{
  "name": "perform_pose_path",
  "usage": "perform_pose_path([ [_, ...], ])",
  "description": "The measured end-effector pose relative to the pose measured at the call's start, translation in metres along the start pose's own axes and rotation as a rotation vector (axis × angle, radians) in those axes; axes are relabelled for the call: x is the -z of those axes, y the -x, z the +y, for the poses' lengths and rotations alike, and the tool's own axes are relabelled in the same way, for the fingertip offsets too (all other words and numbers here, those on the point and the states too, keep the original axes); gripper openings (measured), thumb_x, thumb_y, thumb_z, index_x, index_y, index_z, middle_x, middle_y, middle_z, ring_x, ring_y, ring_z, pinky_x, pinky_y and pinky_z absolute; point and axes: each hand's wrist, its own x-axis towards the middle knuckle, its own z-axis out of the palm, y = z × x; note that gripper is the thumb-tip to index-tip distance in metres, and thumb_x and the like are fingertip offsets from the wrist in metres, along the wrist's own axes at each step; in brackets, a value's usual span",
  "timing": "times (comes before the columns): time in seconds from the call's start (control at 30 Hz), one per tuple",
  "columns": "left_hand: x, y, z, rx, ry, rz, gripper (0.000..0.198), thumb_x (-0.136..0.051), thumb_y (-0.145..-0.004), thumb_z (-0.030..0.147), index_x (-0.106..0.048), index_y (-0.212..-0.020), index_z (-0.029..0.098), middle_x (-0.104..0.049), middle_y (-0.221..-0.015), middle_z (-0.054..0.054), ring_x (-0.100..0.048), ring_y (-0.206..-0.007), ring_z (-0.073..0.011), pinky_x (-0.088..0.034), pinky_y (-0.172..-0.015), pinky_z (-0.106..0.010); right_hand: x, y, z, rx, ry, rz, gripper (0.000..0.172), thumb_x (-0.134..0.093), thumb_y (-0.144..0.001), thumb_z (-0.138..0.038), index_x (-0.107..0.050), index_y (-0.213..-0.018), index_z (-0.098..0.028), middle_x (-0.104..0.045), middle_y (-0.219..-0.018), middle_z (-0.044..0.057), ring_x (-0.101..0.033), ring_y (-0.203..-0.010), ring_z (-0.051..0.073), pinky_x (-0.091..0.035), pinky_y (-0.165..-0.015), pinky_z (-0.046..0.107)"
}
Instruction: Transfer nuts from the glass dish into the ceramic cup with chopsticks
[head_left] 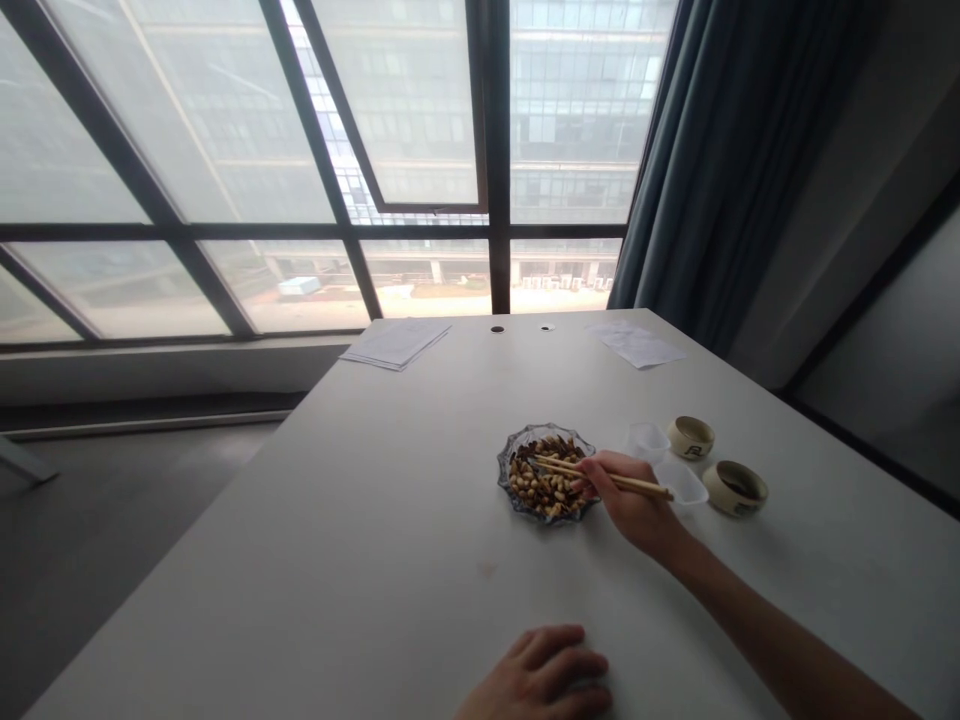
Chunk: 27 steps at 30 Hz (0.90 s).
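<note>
- Over on the white bench (pixel 300 560), by a big window, a shallow patterned glass dish (pixel 546 430) sits a bit right of centre, with the right hand (pixel 628 503) right at its edge.
- Dish looks pretty full, a mound of tan peanuts (pixel 544 488) mixed with darker bits, so plenty left in there as far as anyone can tell.
- Right grip is closed in a pinch on a pair of wooden chopsticks (pixel 611 475), tips reaching over the pile. Can't tell from this view if they've got a peanut between them.
- Left hand (pixel 540 675) lies open and relaxed on the bench, near the near edge, holding nothing.
- Just right of the dish are two clear plastic tubs (pixel 681 483) and two small ceramic cups (pixel 735 488), the nearer cup showing something dark inside. Can't really see what's in the tubs.
- Further back, loose sheets of paper (pixel 396 343) lie near the window.
</note>
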Motion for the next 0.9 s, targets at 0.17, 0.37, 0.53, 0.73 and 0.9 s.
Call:
perform_pose_path([
  [0.17,-0.003,0.0,0.001,0.002,0.01,0.03,0.023,-0.058,-0.104,0.039,-0.065,-0.121,0.025,-0.068,-0.127,0.001,-0.054,-0.128,-0.0173,-0.044,-0.11,-0.026,-0.008,-0.006,0.005,-0.008,0.013,-0.053,0.044,-0.056,-0.097,-0.056,-0.074,-0.081,-0.019,-0.077,-0.079,0.007,-0.073,-0.073,0.022,-0.058,-0.065,0.03],
  [0.37,-0.002,-0.002,0.002,0.014,0.026,0.032,0.025,-0.055,-0.105,0.041,-0.065,-0.121,0.025,-0.069,-0.126,0.001,-0.053,-0.129,-0.0165,-0.043,-0.111,-0.025,-0.012,-0.008,0.005,0.047,0.064,-0.061,0.047,-0.052,-0.1,-0.054,-0.074,-0.076,-0.02,-0.076,-0.078,0.007,-0.071,-0.073,0.021,-0.057,-0.068,0.03],
  [0.53,-0.001,0.0,0.002,0.002,-0.006,0.006,0.025,-0.059,-0.103,0.041,-0.065,-0.122,0.026,-0.068,-0.127,0.001,-0.053,-0.129,-0.0173,-0.044,-0.111,-0.025,-0.017,-0.006,0.01,0.002,-0.001,-0.028,0.048,-0.054,-0.098,-0.058,-0.072,-0.075,-0.019,-0.077,-0.082,0.007,-0.073,-0.07,0.02,-0.058,-0.067,0.03],
  [0.73,-0.001,-0.001,0.002,0.011,0.017,0.02,0.025,-0.056,-0.105,0.041,-0.065,-0.122,0.026,-0.069,-0.127,0.002,-0.053,-0.13,-0.0166,-0.043,-0.11,-0.024,-0.018,-0.002,0.013,-0.053,-0.086,0.007,0.045,-0.06,-0.094,-0.059,-0.072,-0.08,-0.019,-0.078,-0.082,0.01,-0.074,-0.071,0.024,-0.061,-0.067,0.032],
  [0.9,-0.001,-0.002,0.002,0.019,0.052,0.037,0.026,-0.051,-0.107,0.042,-0.065,-0.122,0.026,-0.07,-0.127,0.005,-0.052,-0.13,-0.0154,-0.041,-0.112,-0.023,-0.013,0.0,0.011,-0.068,-0.063,0.013,0.043,-0.061,-0.094,-0.058,-0.073,-0.08,-0.019,-0.078,-0.081,0.011,-0.075,-0.072,0.026,-0.061,-0.067,0.034],
])
